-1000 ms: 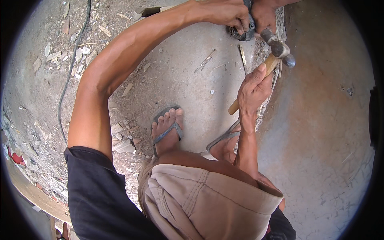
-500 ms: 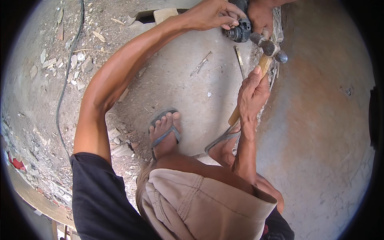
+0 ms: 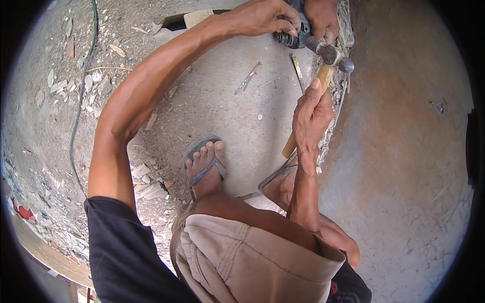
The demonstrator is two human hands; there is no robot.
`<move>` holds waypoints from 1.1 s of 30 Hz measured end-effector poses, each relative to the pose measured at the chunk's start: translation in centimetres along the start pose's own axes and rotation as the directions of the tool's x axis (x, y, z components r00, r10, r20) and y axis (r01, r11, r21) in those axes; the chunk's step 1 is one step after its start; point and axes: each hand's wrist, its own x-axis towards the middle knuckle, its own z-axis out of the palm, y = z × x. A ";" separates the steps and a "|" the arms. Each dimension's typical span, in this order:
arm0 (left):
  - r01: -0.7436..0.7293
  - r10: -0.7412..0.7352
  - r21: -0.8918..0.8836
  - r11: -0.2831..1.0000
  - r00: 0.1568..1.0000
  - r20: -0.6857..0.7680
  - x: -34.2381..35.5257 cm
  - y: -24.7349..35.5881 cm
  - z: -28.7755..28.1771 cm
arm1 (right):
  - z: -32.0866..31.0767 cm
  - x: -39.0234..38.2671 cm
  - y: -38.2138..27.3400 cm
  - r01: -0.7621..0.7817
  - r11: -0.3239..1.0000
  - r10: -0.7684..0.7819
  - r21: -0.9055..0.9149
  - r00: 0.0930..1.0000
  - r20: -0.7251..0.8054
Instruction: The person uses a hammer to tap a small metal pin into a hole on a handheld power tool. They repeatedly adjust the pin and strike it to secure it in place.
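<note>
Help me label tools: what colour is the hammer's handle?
The handle is yellowish brown; the head view shows it.

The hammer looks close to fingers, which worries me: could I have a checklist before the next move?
1. Hammer firmly held: ok, the right hand wraps its wooden handle.
2. Other person's hand well clear of the hammer head: not ok, it is close beside it.
3. Left hand off the black tool: cannot tell, fingers and tool overlap in view.
4. Left toes covered: not ok, bare in a sandal.
5. Cable away from the left foot: ok, it lies off to the left.
</note>
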 end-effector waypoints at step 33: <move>-0.021 0.022 0.031 0.999 1.000 -0.020 -1.4 -2.4 -1.1 | 0.5 1.2 -0.4 0.140 0.974 -0.156 -0.176 0.984 -0.085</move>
